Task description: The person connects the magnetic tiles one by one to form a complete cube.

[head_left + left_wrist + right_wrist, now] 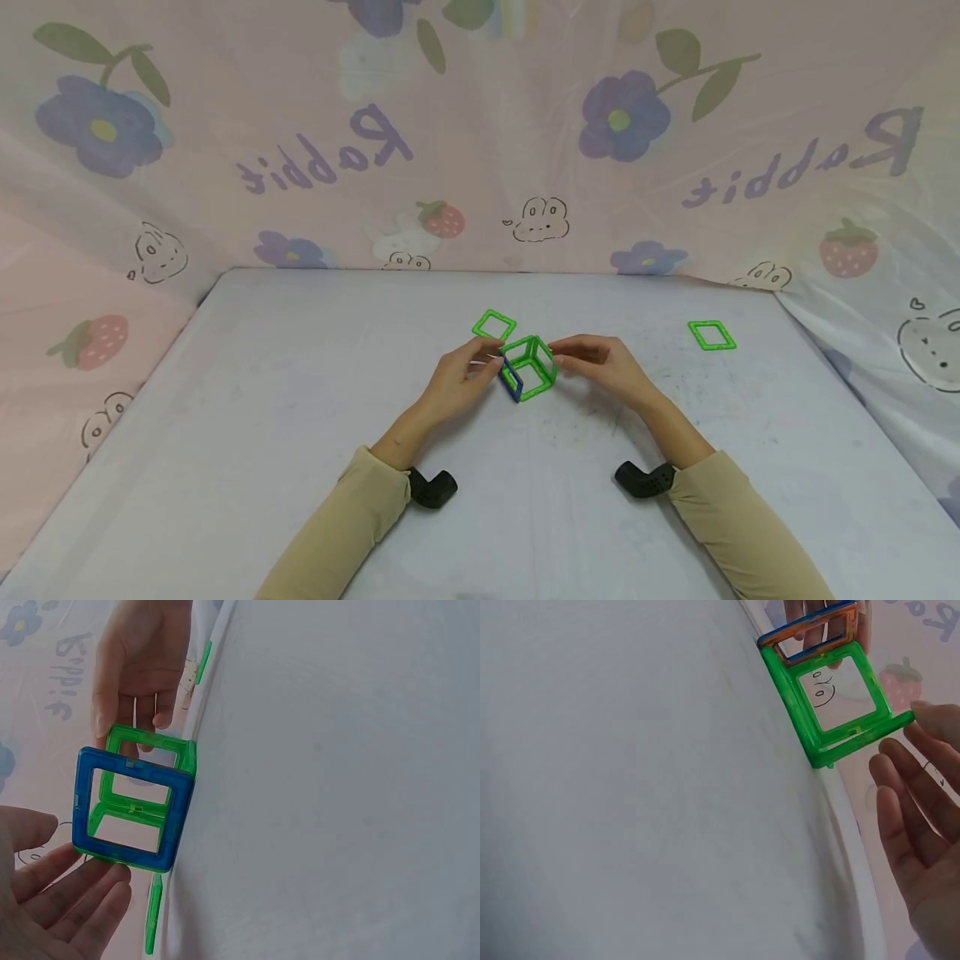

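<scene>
Between the hands stands a box-like build of green magnetic tiles (537,390), square open frames joined at the edges. A blue magnetic tile (178,817) forms its side toward the left hand; orange shows inside its frame in the right wrist view. My left hand (456,382) is beside the blue tile, its extended fingers (94,889) at the tile's corner and lower edge, the thumb apart from it in the left wrist view. My right hand (603,367) pinches the edge of a green side tile (870,739) between thumb and index finger, the other fingers loosely bent.
A loose green square tile (481,327) lies just behind the build, near the left fingertips. Another green tile (712,335) lies far right on the white table (225,417). A printed cloth (480,150) hangs along the back and sides.
</scene>
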{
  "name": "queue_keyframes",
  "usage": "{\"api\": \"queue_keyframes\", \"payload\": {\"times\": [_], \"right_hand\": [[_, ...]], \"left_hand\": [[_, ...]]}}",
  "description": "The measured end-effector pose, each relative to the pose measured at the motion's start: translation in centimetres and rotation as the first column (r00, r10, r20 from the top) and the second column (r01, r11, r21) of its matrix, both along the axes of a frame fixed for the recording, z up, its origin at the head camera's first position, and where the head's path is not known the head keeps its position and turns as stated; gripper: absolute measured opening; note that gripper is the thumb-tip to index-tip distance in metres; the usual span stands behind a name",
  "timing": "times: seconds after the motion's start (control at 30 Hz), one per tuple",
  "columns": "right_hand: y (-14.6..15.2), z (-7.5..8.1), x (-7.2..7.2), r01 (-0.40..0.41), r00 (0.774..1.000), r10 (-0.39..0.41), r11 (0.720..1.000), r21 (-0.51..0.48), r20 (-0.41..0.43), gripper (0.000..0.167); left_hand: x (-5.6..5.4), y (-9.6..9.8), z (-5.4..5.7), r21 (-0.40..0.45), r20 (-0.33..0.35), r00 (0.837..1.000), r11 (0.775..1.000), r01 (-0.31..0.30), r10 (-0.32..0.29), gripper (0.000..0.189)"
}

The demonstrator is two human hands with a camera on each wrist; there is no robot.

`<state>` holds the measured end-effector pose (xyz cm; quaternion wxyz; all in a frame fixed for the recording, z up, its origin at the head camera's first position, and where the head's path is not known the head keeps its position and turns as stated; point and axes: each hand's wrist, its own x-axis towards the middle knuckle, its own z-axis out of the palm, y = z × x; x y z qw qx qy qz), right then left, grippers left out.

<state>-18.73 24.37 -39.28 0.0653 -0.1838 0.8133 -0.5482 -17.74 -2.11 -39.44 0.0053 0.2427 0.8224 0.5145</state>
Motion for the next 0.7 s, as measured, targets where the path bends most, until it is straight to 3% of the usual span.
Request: {"api": "queue_keyframes", "payload": {"times": [0.23, 0.7], "right_hand": [[-0.04, -0.02, -0.02, 0.047, 0.999, -0.047, 0.999, 0.010, 0.008, 0.026], [-0.19, -0.06, -0.31, 0.039, 0.999, -0.038, 0.998, -0.043, 0.018, 0.025]], "left_hand": [[0.01, -0.01, 0.07, 0.003, -0.004, 1.000, 1.000, -0.002, 0.002, 0.031], [0.04, 0.03, 0.10, -0.019, -0.029, 1.000, 1.000, -0.008, 0.007, 0.031]]}}
